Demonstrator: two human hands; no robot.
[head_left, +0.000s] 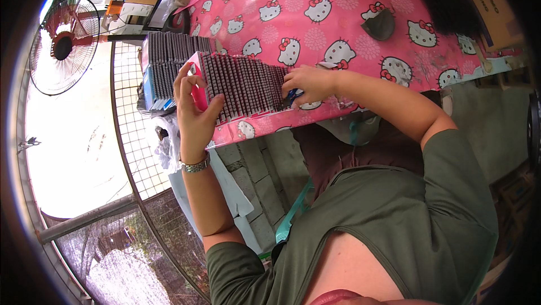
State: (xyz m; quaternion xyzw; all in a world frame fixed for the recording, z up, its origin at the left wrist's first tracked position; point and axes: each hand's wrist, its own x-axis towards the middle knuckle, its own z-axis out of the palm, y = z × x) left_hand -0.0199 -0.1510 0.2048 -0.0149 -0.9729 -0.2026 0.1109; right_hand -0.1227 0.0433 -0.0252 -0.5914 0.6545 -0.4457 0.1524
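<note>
The left hand [195, 102] spreads its fingers wide around the left end of the row of thin packs [242, 85] mid-frame, maybe so it won't tip. The right hand's [310, 86] fingers bend at the other end by something blue [294, 96]; I can't tell if they grip it. The pink tabletop [282, 20] has cat pictures [338, 53], and a fan [63, 48] stands upper left.

The tablecloth [355, 12] I see is bright pink, scattered with white cat faces, red bows and paler flowers. The front stack [245, 84] shows dark grey ridges and a hot-pink end; the shirt [372, 209] is olive green, the wristwatch [195, 164] silvery, the carton [496, 14] over there tan.
</note>
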